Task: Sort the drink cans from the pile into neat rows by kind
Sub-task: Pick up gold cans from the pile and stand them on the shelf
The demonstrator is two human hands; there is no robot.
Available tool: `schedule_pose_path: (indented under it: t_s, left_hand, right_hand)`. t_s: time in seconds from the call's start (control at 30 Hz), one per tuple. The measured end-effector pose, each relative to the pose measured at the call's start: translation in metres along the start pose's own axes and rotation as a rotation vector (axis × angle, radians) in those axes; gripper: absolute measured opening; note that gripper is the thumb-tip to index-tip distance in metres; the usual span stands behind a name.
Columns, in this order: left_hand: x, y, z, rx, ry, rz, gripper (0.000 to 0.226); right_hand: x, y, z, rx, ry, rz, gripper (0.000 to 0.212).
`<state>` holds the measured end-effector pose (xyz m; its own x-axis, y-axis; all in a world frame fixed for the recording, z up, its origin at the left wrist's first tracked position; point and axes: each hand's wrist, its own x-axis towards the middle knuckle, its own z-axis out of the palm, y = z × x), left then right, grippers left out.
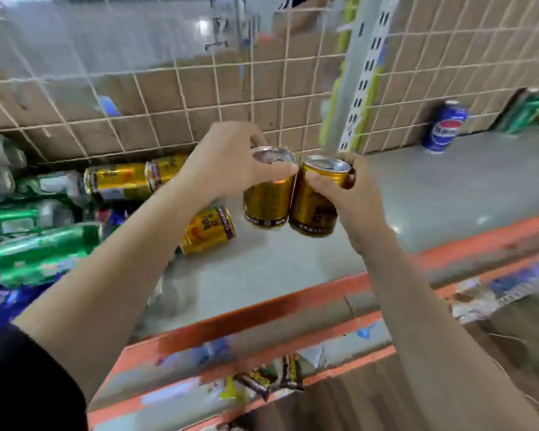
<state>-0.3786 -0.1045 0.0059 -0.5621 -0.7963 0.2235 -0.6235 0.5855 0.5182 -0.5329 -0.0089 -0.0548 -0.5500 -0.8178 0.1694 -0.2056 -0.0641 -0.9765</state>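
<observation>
Grey shelf board (293, 269) with an orange front edge lies under my hands, backed by a white wire grid (181, 98). My left hand (227, 163) grips one short gold metal can (268, 197). My right hand (352, 200) grips a second gold can (313, 206), and the two touch side by side, tops up. Their small print is too blurred to read. Left of my left hand lies the pile of green, gold and blue cans (44, 225). Well beyond my right hand stands a blue can with the Pepsi logo (445, 127).

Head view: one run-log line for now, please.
left hand: grips left gold can | right hand: grips right gold can | both: upright, side by side | pile: lying at left | blue can: upright, back right
</observation>
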Motion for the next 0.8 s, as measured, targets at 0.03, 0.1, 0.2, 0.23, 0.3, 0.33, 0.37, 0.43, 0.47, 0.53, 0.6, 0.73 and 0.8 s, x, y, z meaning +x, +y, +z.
schedule_pose_path:
  t_s: [0.03, 0.1, 0.2, 0.23, 0.3, 0.33, 0.37, 0.43, 0.47, 0.53, 0.6, 0.73, 0.8]
  left_hand:
    - [-0.001, 0.017, 0.016, -0.011, -0.014, 0.004, 0.058]
    - [-0.003, 0.05, 0.051, -0.033, -0.037, 0.025, 0.058]
    - [-0.01, 0.103, 0.103, -0.088, -0.102, 0.062, 0.053]
    - [-0.012, 0.121, 0.118, -0.113, -0.118, 0.083, 0.053]
    - [-0.014, 0.154, 0.148, -0.147, -0.158, 0.116, 0.053]
    - [-0.014, 0.168, 0.161, -0.163, -0.178, 0.129, 0.055]
    - [-0.013, 0.181, 0.174, -0.173, -0.195, 0.144, 0.058]
    - [-0.008, 0.207, 0.196, -0.169, -0.215, 0.175, 0.061]
    - [-0.004, 0.219, 0.206, -0.167, -0.23, 0.194, 0.059]
    - [0.003, 0.244, 0.224, -0.156, -0.237, 0.234, 0.052]
    - [0.012, 0.266, 0.24, -0.155, -0.221, 0.296, 0.054]
    - [0.041, 0.305, 0.278, -0.193, -0.216, 0.365, 0.063]
    - [0.056, 0.324, 0.297, -0.161, -0.225, 0.384, 0.063]
  right_hand:
    - [-0.006, 0.006, -0.024, -0.024, 0.032, 0.008, 0.055]
    - [-0.017, 0.017, -0.073, -0.076, 0.097, 0.019, 0.054]
    - [-0.036, 0.031, -0.144, -0.157, 0.184, 0.024, 0.053]
    - [-0.042, 0.035, -0.165, -0.179, 0.2, 0.028, 0.053]
    - [-0.051, 0.042, -0.206, -0.211, 0.234, 0.042, 0.056]
    - [-0.056, 0.046, -0.225, -0.231, 0.257, 0.048, 0.057]
    - [-0.06, 0.048, -0.245, -0.255, 0.281, 0.053, 0.056]
    - [-0.067, 0.052, -0.281, -0.296, 0.326, 0.057, 0.051]
    - [-0.069, 0.055, -0.298, -0.305, 0.349, 0.065, 0.05]
    - [-0.071, 0.061, -0.326, -0.323, 0.405, 0.077, 0.051]
    - [-0.069, 0.067, -0.35, -0.327, 0.459, 0.087, 0.059]
    - [-0.056, 0.081, -0.395, -0.336, 0.515, 0.118, 0.065]
    - [-0.045, 0.089, -0.418, -0.367, 0.516, 0.143, 0.06]
